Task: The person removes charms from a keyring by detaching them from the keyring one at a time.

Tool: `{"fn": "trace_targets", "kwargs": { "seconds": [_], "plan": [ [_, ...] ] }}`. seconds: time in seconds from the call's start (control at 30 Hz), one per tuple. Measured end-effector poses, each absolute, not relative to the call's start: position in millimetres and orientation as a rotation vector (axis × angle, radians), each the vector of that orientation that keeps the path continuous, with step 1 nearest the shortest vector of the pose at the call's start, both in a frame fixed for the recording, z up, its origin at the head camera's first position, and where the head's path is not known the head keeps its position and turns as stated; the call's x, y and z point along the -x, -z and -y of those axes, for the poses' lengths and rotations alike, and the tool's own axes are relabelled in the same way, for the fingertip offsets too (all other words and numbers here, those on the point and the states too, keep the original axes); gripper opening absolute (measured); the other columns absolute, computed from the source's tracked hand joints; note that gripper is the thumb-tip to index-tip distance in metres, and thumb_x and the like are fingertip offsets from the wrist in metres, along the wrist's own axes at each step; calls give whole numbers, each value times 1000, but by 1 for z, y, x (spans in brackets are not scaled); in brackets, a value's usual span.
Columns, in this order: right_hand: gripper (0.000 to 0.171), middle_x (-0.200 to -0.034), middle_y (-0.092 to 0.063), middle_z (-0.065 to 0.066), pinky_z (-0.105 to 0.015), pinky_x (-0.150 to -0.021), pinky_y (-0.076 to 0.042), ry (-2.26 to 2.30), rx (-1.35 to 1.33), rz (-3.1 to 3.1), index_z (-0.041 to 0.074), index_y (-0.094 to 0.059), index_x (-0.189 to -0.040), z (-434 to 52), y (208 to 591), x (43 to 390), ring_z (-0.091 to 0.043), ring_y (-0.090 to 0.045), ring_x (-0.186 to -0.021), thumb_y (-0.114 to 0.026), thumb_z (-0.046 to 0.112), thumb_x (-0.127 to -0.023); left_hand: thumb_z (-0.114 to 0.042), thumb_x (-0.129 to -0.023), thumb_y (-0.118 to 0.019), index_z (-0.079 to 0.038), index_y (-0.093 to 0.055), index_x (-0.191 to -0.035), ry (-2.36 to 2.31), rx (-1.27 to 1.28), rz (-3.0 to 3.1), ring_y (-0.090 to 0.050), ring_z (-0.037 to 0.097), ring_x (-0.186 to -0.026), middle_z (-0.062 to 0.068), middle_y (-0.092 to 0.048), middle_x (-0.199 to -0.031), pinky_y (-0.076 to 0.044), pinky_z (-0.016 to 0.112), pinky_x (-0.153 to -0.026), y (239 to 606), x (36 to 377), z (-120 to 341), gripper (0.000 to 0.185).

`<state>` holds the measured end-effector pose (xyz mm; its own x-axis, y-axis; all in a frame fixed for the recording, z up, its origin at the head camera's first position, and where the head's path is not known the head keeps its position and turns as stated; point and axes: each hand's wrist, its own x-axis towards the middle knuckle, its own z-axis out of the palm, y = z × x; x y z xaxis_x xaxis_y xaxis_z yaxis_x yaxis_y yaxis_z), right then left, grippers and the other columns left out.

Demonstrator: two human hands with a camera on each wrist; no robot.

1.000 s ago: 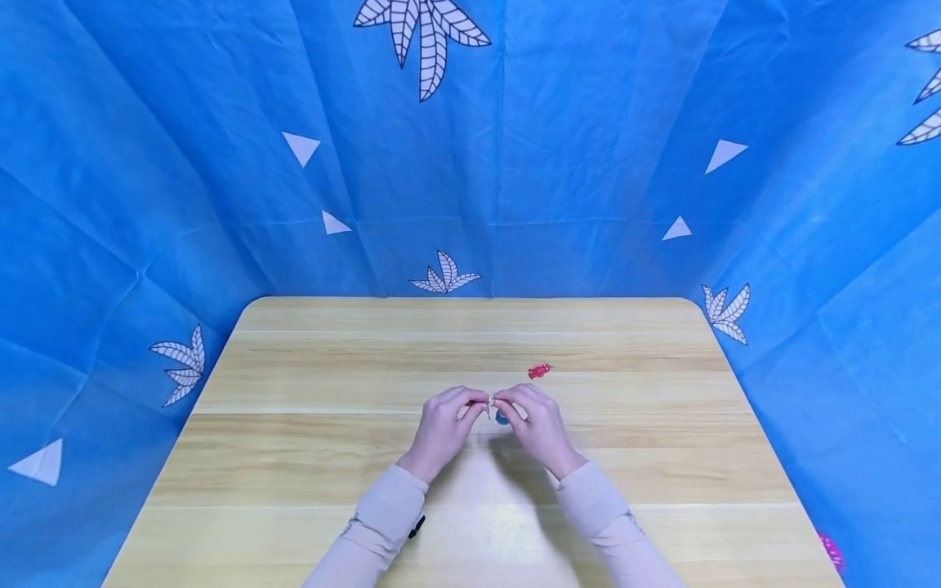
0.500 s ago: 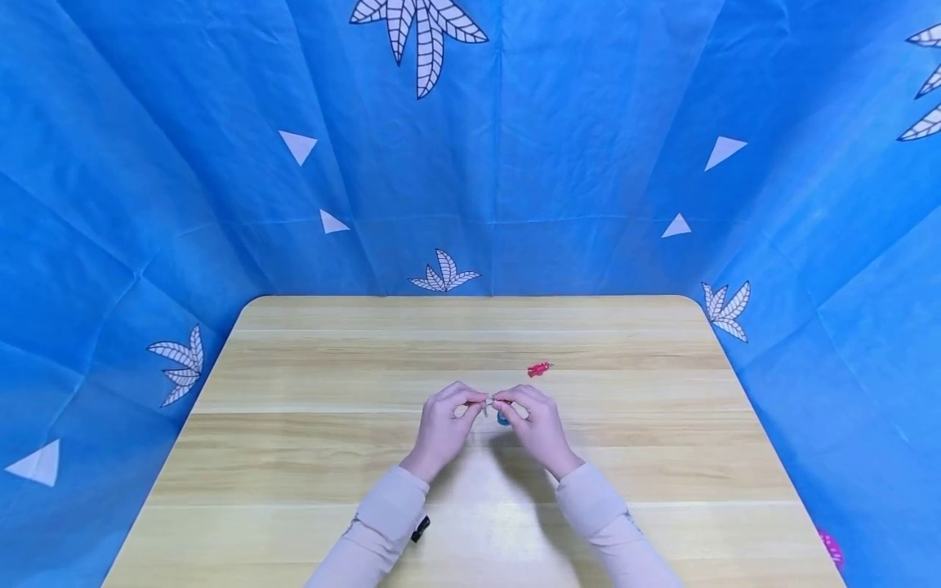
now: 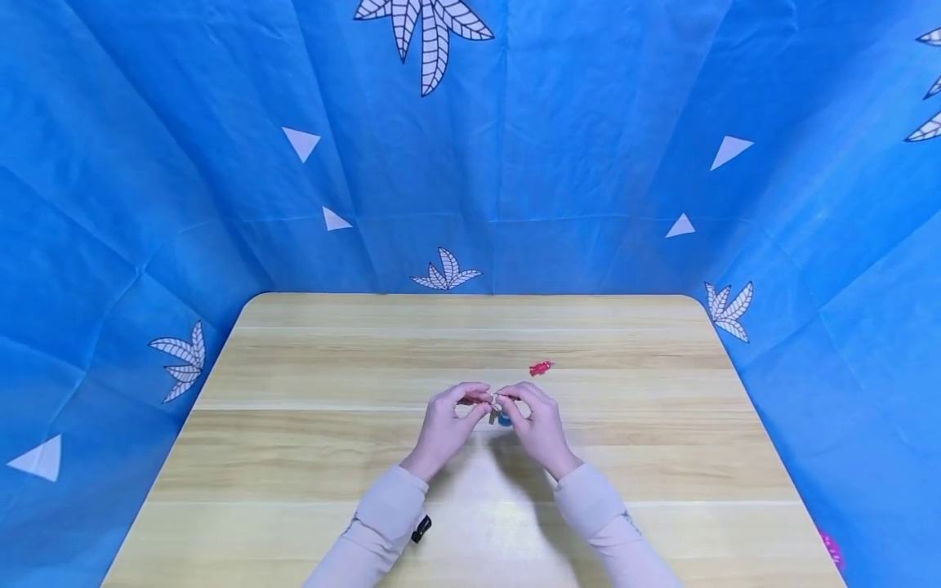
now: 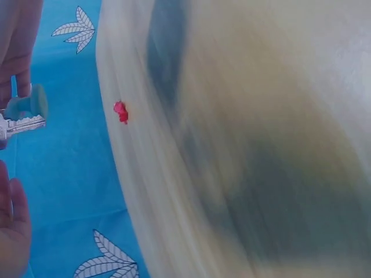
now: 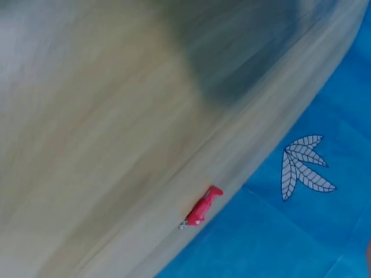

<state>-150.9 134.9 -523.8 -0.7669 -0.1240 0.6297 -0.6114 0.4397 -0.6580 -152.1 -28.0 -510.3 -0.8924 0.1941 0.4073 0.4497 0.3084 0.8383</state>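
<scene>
Both hands meet over the middle of the table in the head view, fingertips close together. My left hand curls its thumb and index finger at a small metal key, which hangs between the hands. With thumb and index finger, my right hand pinches the key ring, mostly hidden by the fingertips. A teal round charm dangles just below the right fingertips. In the left wrist view, the toothed blade of the key shows beside the teal charm. Neither held piece appears in the right wrist view.
Beyond the hands, a small red figure charm with a metal clasp lies on the wooden table. A black object shows beside the left sleeve. Blue cloth with leaf prints surrounds the table's back and sides.
The left fingers have shifted slightly and parted a little. The key now hangs lower and nearer the right hand, beside the teal charm. The red figure charm stays put.
</scene>
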Motion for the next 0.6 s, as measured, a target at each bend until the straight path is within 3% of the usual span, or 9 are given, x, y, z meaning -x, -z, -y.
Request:
{"fn": "trace_targets", "kwargs": {
  "seconds": [0.17, 0.4, 0.6],
  "plan": [
    [13, -81, -68, -7, -27, -71, -54, -1428, -532, 2194, 4, -67, -88, -134, 520, 147, -21, -63, -74, -66, -3, -78, -5, -82, -66, 0, -65, -100, 1786, 534, 2336, -65, 19, -83, 6, -70, -91, -54, 28, -77, 515, 151, 27, 19],
    [9, -78, -67, -14, -27, -71, -54, -1459, -495, 2214, -4, -65, -85, -129, 490, 135, -26, -63, -72, -65, -8, -77, -9, -82, -66, -6, -67, -99, 1794, 548, 2339, -64, 15, -83, 5, -71, -90, -53, 27, -79, 513, 149, 25, 17],
    [8, -79, -68, -14, -29, -71, -54, -1447, -455, 2243, -4, -65, -85, -127, 486, 133, -26, -64, -72, -65, -7, -78, -6, -80, -68, -9, -68, -97, 1778, 565, 2340, -64, 14, -84, 2, -71, -90, -52, 27, -80, 510, 147, 23, 17]
  ]
}}
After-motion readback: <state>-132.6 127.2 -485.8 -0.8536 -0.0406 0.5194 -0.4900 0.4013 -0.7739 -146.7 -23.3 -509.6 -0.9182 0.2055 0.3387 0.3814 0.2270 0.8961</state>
